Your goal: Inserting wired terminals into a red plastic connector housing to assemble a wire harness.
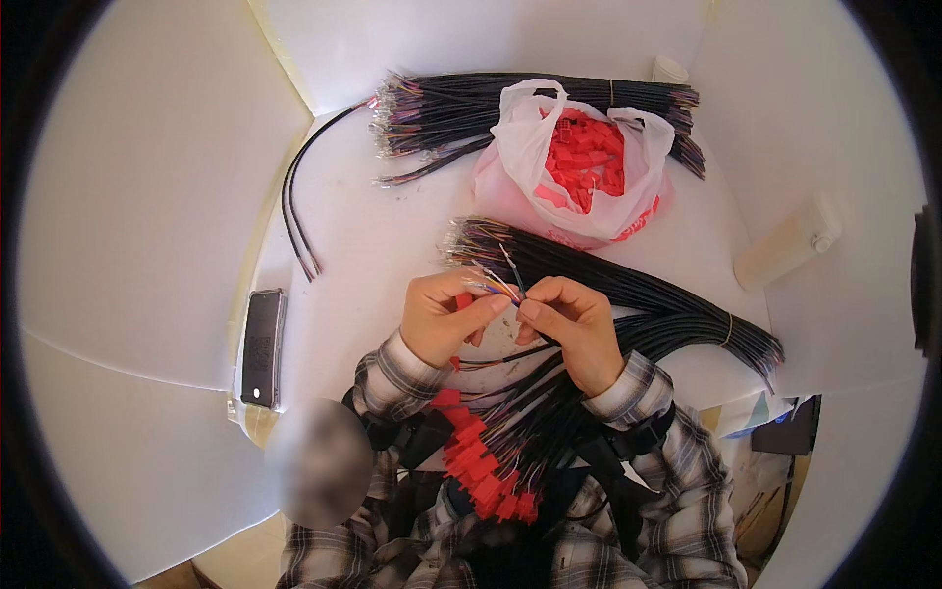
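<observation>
In the middle of the table my left hand [442, 316] and my right hand [574, 329] meet, thumbs and fingers pinched on a black cable's loose coloured wires [500, 283]. The wires fan upward with small metal tips, in orange, blue, white and dark tones. A red connector housing [463, 300] shows between the fingers of my left hand. Just beyond my hands lies a bundle of black cables [628, 280] with stripped, tipped wire ends toward the left. Below my hands, against my lap, hang several black cables ending in red connectors [481, 466].
A white plastic bag [510, 167] of red connector housings [586, 152] stands at the back, before another black cable bundle [442, 103]. Two loose cables [289, 196] and a phone [262, 348] lie at left. A cream bottle [788, 242] lies at right; a pale cup [669, 69] is behind.
</observation>
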A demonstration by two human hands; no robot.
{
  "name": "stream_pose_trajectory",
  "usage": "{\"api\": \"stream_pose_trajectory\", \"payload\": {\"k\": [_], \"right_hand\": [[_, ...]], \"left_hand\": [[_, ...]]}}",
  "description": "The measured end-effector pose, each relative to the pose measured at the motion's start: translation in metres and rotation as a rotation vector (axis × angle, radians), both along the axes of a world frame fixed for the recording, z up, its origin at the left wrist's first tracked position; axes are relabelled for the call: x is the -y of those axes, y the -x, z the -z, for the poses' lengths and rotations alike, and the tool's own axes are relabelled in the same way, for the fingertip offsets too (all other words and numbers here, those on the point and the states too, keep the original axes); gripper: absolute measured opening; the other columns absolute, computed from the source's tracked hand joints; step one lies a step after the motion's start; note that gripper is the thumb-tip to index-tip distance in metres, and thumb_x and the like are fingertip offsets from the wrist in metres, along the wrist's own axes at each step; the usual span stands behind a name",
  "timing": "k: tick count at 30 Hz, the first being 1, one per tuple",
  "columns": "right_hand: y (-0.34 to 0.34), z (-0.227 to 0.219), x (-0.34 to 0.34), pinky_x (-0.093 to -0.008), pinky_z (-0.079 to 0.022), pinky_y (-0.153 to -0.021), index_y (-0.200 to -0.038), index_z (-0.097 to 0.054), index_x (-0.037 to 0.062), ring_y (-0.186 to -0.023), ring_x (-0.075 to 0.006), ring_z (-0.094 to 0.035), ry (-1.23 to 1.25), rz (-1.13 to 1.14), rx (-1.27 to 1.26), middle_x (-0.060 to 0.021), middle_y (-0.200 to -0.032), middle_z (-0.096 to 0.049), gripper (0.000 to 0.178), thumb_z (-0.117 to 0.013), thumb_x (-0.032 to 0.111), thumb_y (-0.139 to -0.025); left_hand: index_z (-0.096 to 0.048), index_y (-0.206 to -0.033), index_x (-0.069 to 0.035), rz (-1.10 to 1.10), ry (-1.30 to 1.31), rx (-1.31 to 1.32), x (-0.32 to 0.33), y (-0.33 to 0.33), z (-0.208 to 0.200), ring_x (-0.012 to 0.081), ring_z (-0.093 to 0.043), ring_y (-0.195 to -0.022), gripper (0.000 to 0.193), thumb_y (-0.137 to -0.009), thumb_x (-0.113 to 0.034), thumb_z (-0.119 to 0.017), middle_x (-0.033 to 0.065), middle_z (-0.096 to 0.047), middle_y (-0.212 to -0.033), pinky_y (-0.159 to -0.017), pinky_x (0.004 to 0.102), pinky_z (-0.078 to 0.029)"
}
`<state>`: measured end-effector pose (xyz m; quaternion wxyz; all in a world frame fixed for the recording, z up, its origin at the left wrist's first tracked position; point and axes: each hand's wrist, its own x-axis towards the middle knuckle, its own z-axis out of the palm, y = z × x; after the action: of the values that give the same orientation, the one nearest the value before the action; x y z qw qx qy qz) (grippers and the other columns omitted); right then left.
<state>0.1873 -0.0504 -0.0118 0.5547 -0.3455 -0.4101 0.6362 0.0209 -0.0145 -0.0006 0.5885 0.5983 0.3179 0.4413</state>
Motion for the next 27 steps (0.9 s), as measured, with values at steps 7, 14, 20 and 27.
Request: {"api": "stream_pose_trajectory", "payload": {"k": [7,14,20,27], "right_hand": [[-0.0014,-0.0003,0.0019,-0.0210,-0.047,-0.059,-0.086,-0.057,-0.0007,-0.063,-0.0089,-0.056,0.003,-0.001,0.000,-0.0030,-0.072,-0.057,0.010,-0.060,0.007,-0.080],[-0.0016,0.0012,0.0008,-0.0210,-0.047,-0.060,-0.086,-0.057,-0.0010,-0.063,-0.0091,-0.056,-0.004,-0.003,0.007,-0.0033,-0.073,-0.057,0.010,-0.060,0.007,-0.080],[-0.0007,-0.0002,0.0010,-0.0214,-0.047,-0.060,-0.087,-0.057,-0.0010,-0.063,-0.0094,-0.056,0.005,0.010,-0.003,-0.0035,-0.075,-0.058,0.010,-0.060,0.006,-0.080],[0.0006,0.0009,0.0014,-0.0213,-0.047,-0.059,-0.087,-0.057,-0.0006,-0.062,-0.0094,-0.056,0.001,0.034,-0.019,-0.0041,-0.075,-0.058,0.010,-0.060,0.005,-0.079]], "left_hand": [[-0.063,-0.088,0.003,0.026,0.013,0.029,0.0013,-0.0011,0.0008,0.0049,-0.046,-0.047,0.011,-0.078,-0.001,-0.058,0.0041,-0.056,-0.072,-0.039,0.0179,-0.034],[-0.063,-0.089,0.003,0.039,0.027,0.024,-0.0006,0.0006,0.0032,0.0048,-0.046,-0.047,0.012,-0.079,-0.001,-0.057,0.0045,-0.057,-0.073,-0.040,0.0178,-0.035],[-0.063,-0.088,0.002,0.031,0.045,0.021,-0.0004,0.0004,0.0031,0.0046,-0.045,-0.047,0.012,-0.079,-0.001,-0.057,0.0037,-0.056,-0.071,-0.040,0.0177,-0.035],[-0.063,-0.087,0.002,0.015,0.050,0.029,-0.0003,0.0002,0.0033,0.0046,-0.045,-0.046,0.010,-0.079,-0.001,-0.057,0.0037,-0.056,-0.071,-0.039,0.0176,-0.035]]}}
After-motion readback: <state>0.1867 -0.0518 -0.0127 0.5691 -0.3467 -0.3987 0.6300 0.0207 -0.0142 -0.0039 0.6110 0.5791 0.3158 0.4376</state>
